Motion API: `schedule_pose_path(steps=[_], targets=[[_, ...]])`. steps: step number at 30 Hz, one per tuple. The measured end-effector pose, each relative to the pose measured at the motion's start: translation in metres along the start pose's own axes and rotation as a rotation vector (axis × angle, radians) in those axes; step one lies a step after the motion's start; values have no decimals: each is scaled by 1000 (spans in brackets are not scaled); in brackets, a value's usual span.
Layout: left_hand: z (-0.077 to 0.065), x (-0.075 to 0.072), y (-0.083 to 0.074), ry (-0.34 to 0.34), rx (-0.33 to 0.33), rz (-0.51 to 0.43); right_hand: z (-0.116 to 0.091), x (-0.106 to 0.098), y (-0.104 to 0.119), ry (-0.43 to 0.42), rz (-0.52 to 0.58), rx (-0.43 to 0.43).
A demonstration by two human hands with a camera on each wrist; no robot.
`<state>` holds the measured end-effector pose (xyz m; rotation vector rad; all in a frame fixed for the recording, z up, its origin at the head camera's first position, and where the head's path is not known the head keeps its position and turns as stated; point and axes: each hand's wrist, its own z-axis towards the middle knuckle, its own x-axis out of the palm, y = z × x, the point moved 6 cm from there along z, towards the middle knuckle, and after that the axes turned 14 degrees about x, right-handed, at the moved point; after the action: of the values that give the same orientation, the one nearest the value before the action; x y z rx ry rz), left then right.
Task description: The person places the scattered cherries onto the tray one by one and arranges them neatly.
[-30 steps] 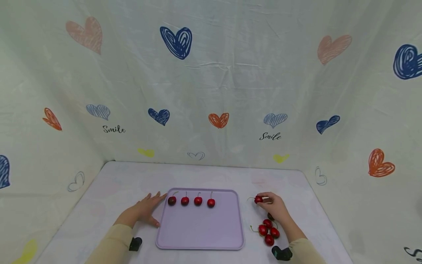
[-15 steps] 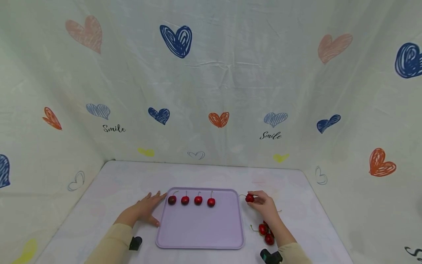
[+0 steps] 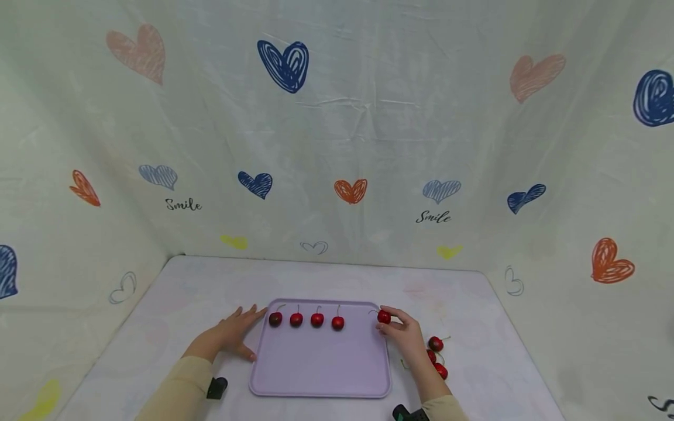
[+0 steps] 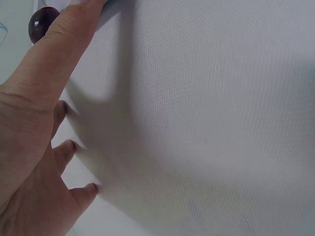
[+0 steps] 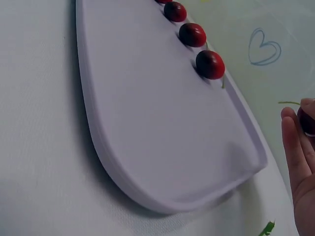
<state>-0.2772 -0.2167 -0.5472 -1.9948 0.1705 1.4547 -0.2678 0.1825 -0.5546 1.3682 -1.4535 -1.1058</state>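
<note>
A lilac tray (image 3: 320, 363) lies flat on the table, with several red cherries (image 3: 317, 319) in a row along its far side, stems pointing away. Between thumb and fingertips, my right hand (image 3: 406, 336) pinches another cherry (image 3: 384, 316) over the tray's far right corner. That held cherry (image 5: 308, 124) shows at the right edge of the right wrist view, its stem sticking out past the fingers. My left hand (image 3: 234, 335) rests at the tray's left side, fingers spread and thumb near the rim. One dark cherry (image 4: 43, 24) appears beyond this thumb in the left wrist view.
More loose cherries (image 3: 436, 343) lie on the table right of the tray, partly hidden behind the right forearm. A pale curtain (image 3: 363, 117) printed with hearts rises behind the table (image 3: 210, 280). Black wrist devices (image 3: 217, 387) sit at both sleeves.
My right hand has carried its cherry leftward from above the loose cherries to the tray's right rim. More of the loose cherries now show. The left hand stays where it was.
</note>
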Motion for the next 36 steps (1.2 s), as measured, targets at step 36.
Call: schedule_pose_path(steps=[36], targets=[[1,3,3,8,-17,9,-19,57,26,-19,-72,-177]])
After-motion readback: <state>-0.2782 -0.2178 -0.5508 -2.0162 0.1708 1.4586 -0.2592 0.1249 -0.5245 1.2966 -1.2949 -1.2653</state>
